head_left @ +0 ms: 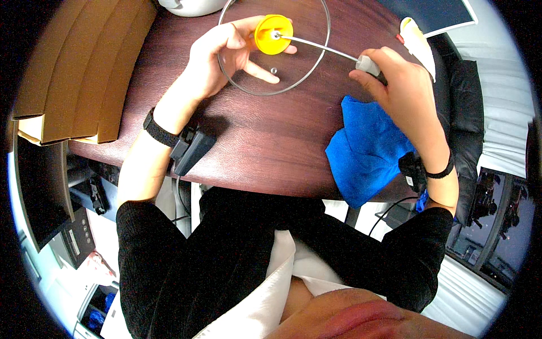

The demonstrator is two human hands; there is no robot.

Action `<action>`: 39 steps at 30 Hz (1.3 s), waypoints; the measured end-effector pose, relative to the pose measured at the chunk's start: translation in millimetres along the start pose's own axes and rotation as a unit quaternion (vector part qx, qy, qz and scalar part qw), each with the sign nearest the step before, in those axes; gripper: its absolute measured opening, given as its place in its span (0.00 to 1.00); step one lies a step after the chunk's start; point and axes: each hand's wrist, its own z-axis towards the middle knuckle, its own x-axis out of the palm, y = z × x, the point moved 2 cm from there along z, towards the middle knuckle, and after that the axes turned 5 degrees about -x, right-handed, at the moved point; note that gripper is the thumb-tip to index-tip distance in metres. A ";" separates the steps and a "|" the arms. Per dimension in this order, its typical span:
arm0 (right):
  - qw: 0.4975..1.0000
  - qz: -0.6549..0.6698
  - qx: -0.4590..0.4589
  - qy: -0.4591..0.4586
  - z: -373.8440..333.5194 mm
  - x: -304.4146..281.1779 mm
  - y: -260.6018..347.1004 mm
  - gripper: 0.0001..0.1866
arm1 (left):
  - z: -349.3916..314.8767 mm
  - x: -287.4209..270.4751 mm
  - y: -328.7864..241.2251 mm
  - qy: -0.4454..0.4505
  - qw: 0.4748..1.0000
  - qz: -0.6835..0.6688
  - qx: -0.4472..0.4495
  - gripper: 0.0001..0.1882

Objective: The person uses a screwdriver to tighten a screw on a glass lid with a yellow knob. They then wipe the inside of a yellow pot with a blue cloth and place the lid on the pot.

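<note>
My left hand (212,59) is closed around a yellow knob (262,45) at the far middle of the table, with some fingers behind it. A round clear glass lid (300,86) with a small metal-edged hole lies over the knob and part of these fingers. From the right, my right hand (398,76) grips a screwdriver (368,65) by its pale handle. Its long thin metal shaft reaches left to the middle of the knob, where the tip appears to meet the small metal centre. Whether it touches a screw is too small to tell.
The dark red-brown table (254,147) curves toward me. A blue cloth (367,147) hangs over its front edge under my right forearm. Cardboard (68,68) stands at the left, a white rounded object (195,5) at the far edge, and a cream-coloured item (419,45) at the far right.
</note>
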 end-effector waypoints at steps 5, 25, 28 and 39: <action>0.999 -0.037 -0.012 0.004 1.5 -2.0 0.6 0.16 | -1.0 2.7 -0.9 -0.010 1.000 0.009 0.002 0.34; 0.999 -0.003 0.009 0.039 8.0 16.2 1.2 0.21 | -3.4 0.2 1.0 -0.063 0.990 0.124 0.026 0.35; 0.996 0.060 0.052 0.042 5.2 21.4 8.1 0.22 | -2.8 -2.5 2.3 -0.071 0.987 0.142 0.032 0.37; 0.890 0.376 0.201 0.162 -3.0 51.1 1.9 0.25 | -5.2 2.7 0.8 -0.113 0.962 0.249 0.000 0.39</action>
